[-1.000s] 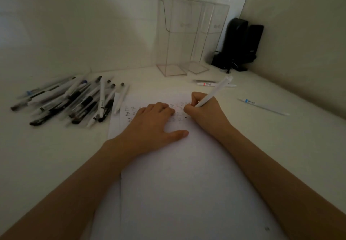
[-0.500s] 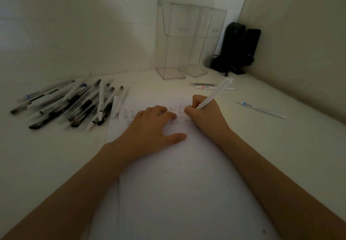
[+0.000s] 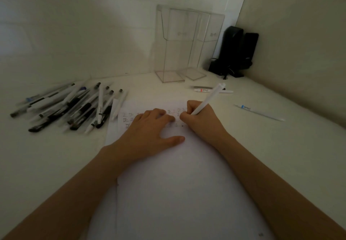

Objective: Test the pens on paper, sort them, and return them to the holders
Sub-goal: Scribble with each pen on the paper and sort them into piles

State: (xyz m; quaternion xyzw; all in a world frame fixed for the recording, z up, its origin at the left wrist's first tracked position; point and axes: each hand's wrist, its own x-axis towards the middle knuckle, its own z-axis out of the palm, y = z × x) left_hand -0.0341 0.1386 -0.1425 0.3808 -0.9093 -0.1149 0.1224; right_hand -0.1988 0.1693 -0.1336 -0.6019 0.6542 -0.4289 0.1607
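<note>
On the paper, head view: the right hand [image 3: 198,121] grips a white pen [image 3: 209,98], fingers curled round its lower barrel. The tip is hidden behind them, at the rows of test marks near the top edge of the paper [image 3: 177,193].
Left hand [image 3: 149,131]: lies flat on the sheet with fingers straight and thumb spread, pressing it down and holding nothing.
Pen handling: probably light, stiff, smooth plastic. Low on the barrel suits writing and mid-barrel suits carrying. Being round, it may roll when put down.
Paper handling: thin, and likely to slide without the pressing hand.
Pile of pens [image 3: 71,106]: a loose, overlapping heap left of the sheet, the nearest pen at the sheet's left corner.
Set-aside pens: a red-label pen [image 3: 204,90] just beyond the right hand, and a blue-label pen [image 3: 258,112] farther right, apart.
Holders [image 3: 174,46]: two clear boxes upright by the back wall, with nothing visible inside.
Desk [image 3: 46,155]: pale, smooth, flat.
Room: a dim corner with pale walls and a black device [image 3: 236,52] with a cable.
</note>
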